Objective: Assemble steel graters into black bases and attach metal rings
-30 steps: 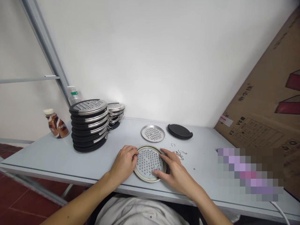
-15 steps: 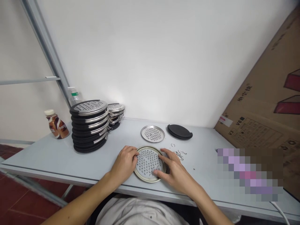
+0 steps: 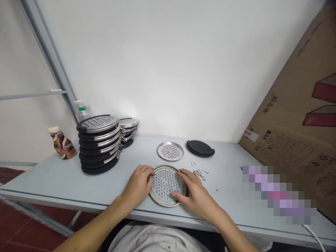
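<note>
Flat on the table before me lies a round metal grater plate (image 3: pixel 165 185) with a raised rim. My left hand (image 3: pixel 140 182), its fingers curled, grips the rim on the left side. From the right, my right hand (image 3: pixel 193 190) holds the same plate, fingers on the rim and thumb over the perforated face. Behind it sits a second round grater plate (image 3: pixel 170 151), touched by neither hand. A black round holder (image 3: pixel 200 148) lies to its right. Nearer my right hand are several metal hooks (image 3: pixel 201 173) and a small metal ring (image 3: pixel 193 163).
A tall stack of black-rimmed graters (image 3: pixel 98 147) stands on the left, with a shorter stack (image 3: pixel 129 129) behind. Beyond are a brown drink bottle (image 3: pixel 63 144) and a clear bottle (image 3: pixel 82 110). A large cardboard box (image 3: pixel 291 133) leans at right, beside a blurred-out item (image 3: pixel 278 194).
The view has shifted slightly. Both hands keep their places on the grater plate, and nothing on the table has visibly moved.
</note>
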The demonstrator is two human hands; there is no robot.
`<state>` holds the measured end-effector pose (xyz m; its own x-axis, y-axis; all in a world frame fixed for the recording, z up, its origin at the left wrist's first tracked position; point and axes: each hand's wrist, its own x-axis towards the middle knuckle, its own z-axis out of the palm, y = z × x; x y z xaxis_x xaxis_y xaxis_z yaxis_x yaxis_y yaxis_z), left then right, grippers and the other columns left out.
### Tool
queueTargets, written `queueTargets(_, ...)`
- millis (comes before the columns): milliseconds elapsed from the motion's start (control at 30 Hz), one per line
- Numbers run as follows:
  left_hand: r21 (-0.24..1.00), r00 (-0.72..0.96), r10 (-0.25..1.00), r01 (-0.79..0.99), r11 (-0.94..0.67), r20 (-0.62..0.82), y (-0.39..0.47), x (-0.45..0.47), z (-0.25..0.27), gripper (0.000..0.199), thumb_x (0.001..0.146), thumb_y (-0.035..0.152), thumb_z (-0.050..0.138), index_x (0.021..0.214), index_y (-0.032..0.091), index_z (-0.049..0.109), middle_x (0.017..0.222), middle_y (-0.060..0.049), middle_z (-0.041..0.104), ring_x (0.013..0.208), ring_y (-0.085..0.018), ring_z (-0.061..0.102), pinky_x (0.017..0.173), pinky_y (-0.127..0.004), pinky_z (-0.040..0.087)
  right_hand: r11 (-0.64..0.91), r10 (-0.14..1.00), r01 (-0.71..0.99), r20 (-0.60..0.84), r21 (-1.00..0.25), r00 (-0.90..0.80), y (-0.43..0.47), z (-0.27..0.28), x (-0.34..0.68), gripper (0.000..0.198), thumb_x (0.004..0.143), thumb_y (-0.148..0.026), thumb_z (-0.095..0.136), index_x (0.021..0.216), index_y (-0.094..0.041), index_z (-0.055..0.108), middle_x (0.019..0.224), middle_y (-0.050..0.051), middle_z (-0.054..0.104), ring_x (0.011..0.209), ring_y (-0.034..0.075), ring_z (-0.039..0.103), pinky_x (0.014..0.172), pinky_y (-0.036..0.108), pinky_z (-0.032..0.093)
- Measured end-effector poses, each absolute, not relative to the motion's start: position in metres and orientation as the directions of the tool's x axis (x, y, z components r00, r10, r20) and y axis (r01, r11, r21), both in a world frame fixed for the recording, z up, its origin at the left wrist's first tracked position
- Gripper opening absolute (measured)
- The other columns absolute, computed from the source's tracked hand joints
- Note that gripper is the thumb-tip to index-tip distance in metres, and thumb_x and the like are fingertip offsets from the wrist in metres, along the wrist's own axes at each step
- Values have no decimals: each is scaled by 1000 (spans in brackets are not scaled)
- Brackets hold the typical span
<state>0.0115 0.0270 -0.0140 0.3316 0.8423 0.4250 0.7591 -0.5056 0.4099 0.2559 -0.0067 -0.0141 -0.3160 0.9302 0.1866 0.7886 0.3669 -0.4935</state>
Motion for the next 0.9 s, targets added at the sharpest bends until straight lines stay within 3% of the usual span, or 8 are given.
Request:
queueTargets(133,450,331,857,744,-494,395,46,9,-1,21,88,11,54,100,19,69,104,-7,70,101,-24,63,93,-40,50,366,930,777,177,-513,-322,-8,-11,256,73,86,-62,57,143,-19,44,149,13,44,143,31,32,122,55,6)
queueTargets(233,415,383,843,744,-524,378,77,11,8,26,88,15,56,111,19,69,112,-10,68,109,-26,61,98,-42,47,367,930,775,170,-515,-327,-9,-8,256,78,84,-64,58,145,-19,42,150,13,42,143,31,30,122,55,4)
queueTargets(367,413,438,829,722,-555,348,113,21,3,34,80,13,66,112,23,72,121,-9,65,117,-27,59,104,-40,45,406,911,774,145,-486,-387,-10,-6,256,108,68,-74,67,152,-20,29,156,15,32,146,33,24,120,58,0)
queueTargets(467,424,425,838,726,-542,343,123,25,-8,34,82,18,67,114,24,71,127,-11,61,123,-29,55,106,-43,42,432,893,781,93,-452,-440,-11,-6,256,122,60,-78,69,155,-19,20,160,17,24,148,36,15,119,60,-2)
queueTargets(733,476,380,856,715,-512,350,116,23,-12,12,82,26,70,92,20,72,107,-7,68,107,-25,61,98,-37,45,429,891,820,28,-379,-453,-13,-4,255,115,68,-82,57,155,-15,21,162,18,14,150,35,8,119,60,-3)
queueTargets(900,496,346,849,697,-518,400,107,17,2,12,88,30,66,95,21,67,106,-5,69,103,-21,62,95,-33,45,422,896,839,14,-344,-444,-15,-6,256,109,75,-76,56,155,-12,18,162,17,12,150,33,6,118,61,-5)
